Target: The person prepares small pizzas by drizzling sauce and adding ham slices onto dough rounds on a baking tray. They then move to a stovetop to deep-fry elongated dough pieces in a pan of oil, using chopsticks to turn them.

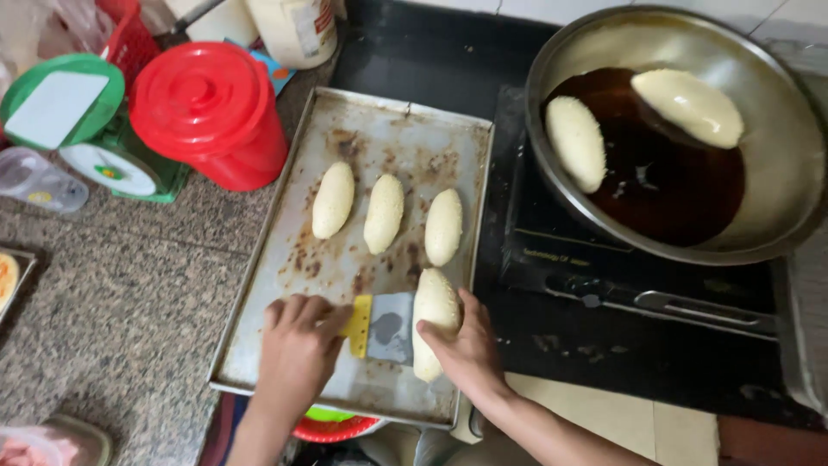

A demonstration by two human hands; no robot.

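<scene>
My left hand (pixel 297 345) grips a scraper (pixel 384 326) with a yellow handle and a flat metal blade, pressed on a worn metal baking tray (pixel 259 285). The blade's edge meets a pale oblong dough piece (pixel 434 319) at the tray's near right. My right hand (pixel 466 345) cups that dough piece from the right side. Farther back on the tray lie three more dough pieces (pixel 385 212) in a row. To the right, a large steel pan (pixel 776 173) of dark oil holds two dough pieces (pixel 576 141) floating in it.
The pan sits on a black cooktop (pixel 604 276). A red lidded bucket (pixel 211 108) and a green kitchen scale (pixel 86 129) stand left of the tray on the speckled stone counter (pixel 112 302). A clear plastic container (pixel 34 179) lies at the far left.
</scene>
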